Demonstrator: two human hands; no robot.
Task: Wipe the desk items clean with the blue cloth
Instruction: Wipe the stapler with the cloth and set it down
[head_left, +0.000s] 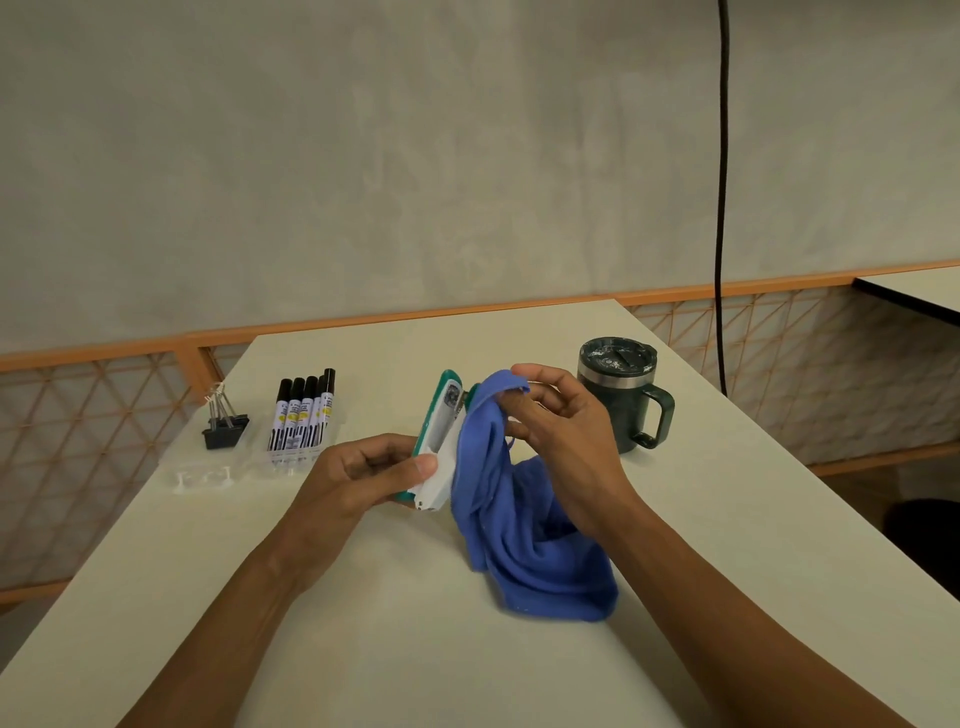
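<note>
One stapler (440, 449) in left hand (359, 480); right hand (566, 447) pinches blue cloth (519, 551).

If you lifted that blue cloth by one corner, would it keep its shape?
Probably not: the blue cloth hangs in limp folds from the right hand pinching it, onto the pale desk. It looks light, and would likely bunch if pushed.

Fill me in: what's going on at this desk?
A person is wiping a green-and-white stapler with the blue cloth. The left hand grips the stapler's near end, holding it tilted. The right hand pinches the cloth's upper edge; the cloth hangs along the stapler's side and its lower part lies on the desk. A dark mug, black markers and binder clips sit nearby, not in either hand.
</note>
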